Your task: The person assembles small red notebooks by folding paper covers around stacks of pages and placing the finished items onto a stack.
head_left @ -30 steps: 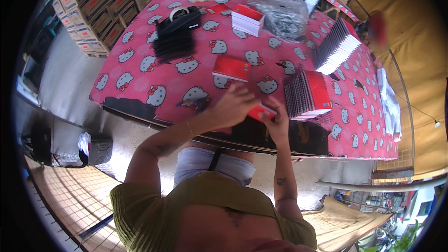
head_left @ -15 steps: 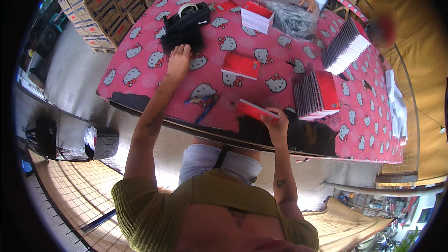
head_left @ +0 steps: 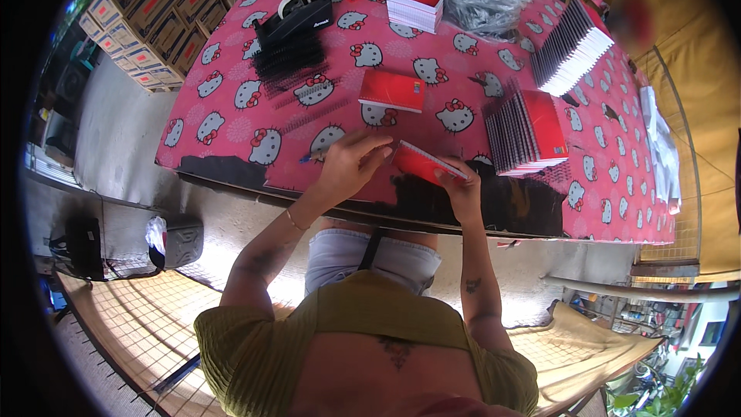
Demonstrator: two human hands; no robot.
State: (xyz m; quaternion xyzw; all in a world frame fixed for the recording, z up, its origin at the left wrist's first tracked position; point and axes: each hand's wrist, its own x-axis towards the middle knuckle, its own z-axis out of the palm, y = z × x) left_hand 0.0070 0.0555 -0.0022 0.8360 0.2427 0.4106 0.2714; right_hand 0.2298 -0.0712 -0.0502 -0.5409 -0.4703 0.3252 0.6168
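My right hand point(head_left: 461, 185) is closed on the right end of a small red-covered notebook point(head_left: 421, 164), tilted above the table's near edge. My left hand point(head_left: 355, 162) is at the notebook's left end, thumb and fingers nearly together; whatever they pinch is too small to make out. Beyond it lies a pile of black spiral binding coils point(head_left: 289, 58), with a few loose coils point(head_left: 309, 114) on the near side. A stack of red notebooks point(head_left: 392, 91) lies flat ahead of the held one. Blue-handled pliers point(head_left: 310, 157) are mostly hidden behind my left hand.
Coil-bound notebooks point(head_left: 525, 135) stand in a row at right, with another row point(head_left: 571, 50) behind. A black tape dispenser point(head_left: 297, 19), a red-topped paper stack point(head_left: 414, 8) and clear plastic point(head_left: 482, 0) lie farther back. Cartons point(head_left: 147, 19) are stacked at far left. Another person's hand shows at the top.
My left hand has come back from the coil pile to the held notebook. Loose coils now show on the pile's near side. The view has shifted slightly, and less of the other person shows.
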